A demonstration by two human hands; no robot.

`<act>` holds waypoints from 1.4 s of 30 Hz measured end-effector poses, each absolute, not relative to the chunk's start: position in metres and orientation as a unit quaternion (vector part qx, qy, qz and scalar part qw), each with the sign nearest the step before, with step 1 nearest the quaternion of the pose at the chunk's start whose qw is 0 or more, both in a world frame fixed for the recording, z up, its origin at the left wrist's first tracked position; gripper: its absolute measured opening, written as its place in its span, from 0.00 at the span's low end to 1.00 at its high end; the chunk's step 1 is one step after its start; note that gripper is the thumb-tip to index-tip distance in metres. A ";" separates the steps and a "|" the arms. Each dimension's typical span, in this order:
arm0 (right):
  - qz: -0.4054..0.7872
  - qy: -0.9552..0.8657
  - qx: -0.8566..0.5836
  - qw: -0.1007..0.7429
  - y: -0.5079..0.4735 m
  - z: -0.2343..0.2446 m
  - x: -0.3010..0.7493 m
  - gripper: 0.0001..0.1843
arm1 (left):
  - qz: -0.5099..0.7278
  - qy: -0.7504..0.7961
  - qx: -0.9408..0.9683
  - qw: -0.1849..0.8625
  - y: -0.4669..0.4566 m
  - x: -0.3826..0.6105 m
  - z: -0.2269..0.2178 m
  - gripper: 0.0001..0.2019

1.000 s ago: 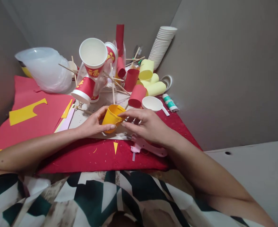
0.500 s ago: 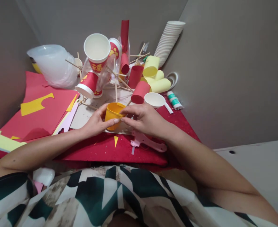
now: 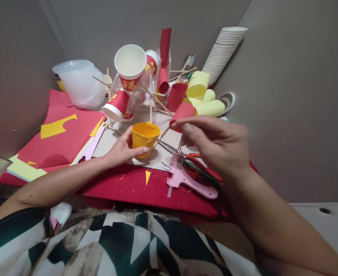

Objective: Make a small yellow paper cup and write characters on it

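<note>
My left fingers hold the yellow cup upright over the white board; squeezing hard could buckle its thin-looking wall, and a low sweep by my right fingers (pinched together, can't tell on what) could knock the pink glue gun. Versus earlier, the right ones are off the cup.

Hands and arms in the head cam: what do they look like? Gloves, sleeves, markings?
Left hand and right hand are bare: no gloves, rings or watch visible. Forearms uncovered; one small dark spot on the left. Top patterned in dark green, white and mottled brown.
</note>
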State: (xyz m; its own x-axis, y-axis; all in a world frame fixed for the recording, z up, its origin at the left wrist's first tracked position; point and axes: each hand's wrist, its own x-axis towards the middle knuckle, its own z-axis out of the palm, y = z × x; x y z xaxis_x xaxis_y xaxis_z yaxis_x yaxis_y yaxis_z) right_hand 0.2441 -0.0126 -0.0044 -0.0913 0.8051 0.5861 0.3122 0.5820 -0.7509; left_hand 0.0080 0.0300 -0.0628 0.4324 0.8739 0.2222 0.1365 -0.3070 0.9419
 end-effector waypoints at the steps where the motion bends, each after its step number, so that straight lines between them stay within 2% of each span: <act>1: 0.226 -0.679 -0.401 0.572 -0.013 -0.004 0.245 0.07 | 0.394 0.361 0.705 0.467 0.031 0.007 -0.063 0.39; 4: 0.225 -0.649 -0.406 0.603 -0.012 -0.004 0.245 0.03 | 0.387 0.367 0.707 0.465 0.033 0.005 -0.064 0.40; 7: 0.231 -0.667 -0.402 0.583 -0.007 -0.007 0.245 0.02 | 0.377 0.370 0.713 0.462 0.034 0.004 -0.063 0.38; 12: 0.228 -0.711 -0.396 0.534 -0.001 -0.010 0.246 0.03 | 0.359 0.370 0.721 0.463 0.031 0.007 -0.058 0.27; 18: 0.258 -0.738 -0.339 0.523 -0.005 -0.008 0.247 0.09 | 0.377 0.376 0.689 0.492 0.028 0.009 -0.054 0.27; 23: 0.279 -0.729 -0.314 0.541 -0.007 -0.010 0.249 0.11 | 0.346 0.348 0.631 0.601 0.031 -0.003 -0.042 0.30; 32: 0.269 -0.705 -0.319 0.574 -0.004 -0.016 0.251 0.18 | 0.202 0.241 0.480 0.819 0.039 -0.018 -0.040 0.35; 38: 0.309 -0.669 -0.347 0.580 -0.002 -0.015 0.245 0.03 | 0.204 0.213 0.400 0.868 0.045 -0.020 -0.049 0.31; 42: 0.341 -0.667 -0.346 0.565 -0.002 -0.013 0.244 0.05 | 0.209 0.210 0.373 0.880 0.050 -0.025 -0.053 0.30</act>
